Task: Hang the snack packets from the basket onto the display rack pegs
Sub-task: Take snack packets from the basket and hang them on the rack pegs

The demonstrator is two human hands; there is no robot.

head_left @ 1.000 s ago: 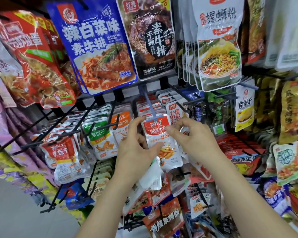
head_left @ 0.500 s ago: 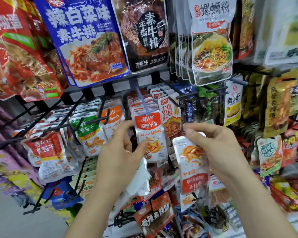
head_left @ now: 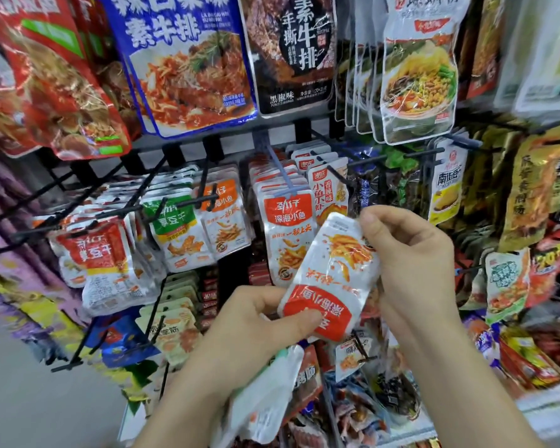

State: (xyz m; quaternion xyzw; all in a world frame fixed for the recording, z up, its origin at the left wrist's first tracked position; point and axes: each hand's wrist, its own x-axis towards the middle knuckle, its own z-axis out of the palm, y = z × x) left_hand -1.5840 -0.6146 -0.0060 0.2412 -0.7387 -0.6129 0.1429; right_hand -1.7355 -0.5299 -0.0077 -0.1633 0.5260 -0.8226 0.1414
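Reorienting step: right hand [head_left: 411, 263] pinches the upside-down packet [head_left: 333, 276] at top; left hand [head_left: 249, 321] pinches its red header, spare packets [head_left: 265, 402] under that grip. Next, probably flip it, threading the peg [head_left: 282, 169] above.

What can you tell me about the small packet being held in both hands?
The packet is a small glossy pouch, white-silver plastic by its look, with a red band of white lettering and a picture of orange strips. It is upside down, red band lowest, and tilted. The right hand pinches its upper end; the left hand grips the red end, thumb on the front. It is not hung yet and sits in front of a matching packet that hangs behind it.
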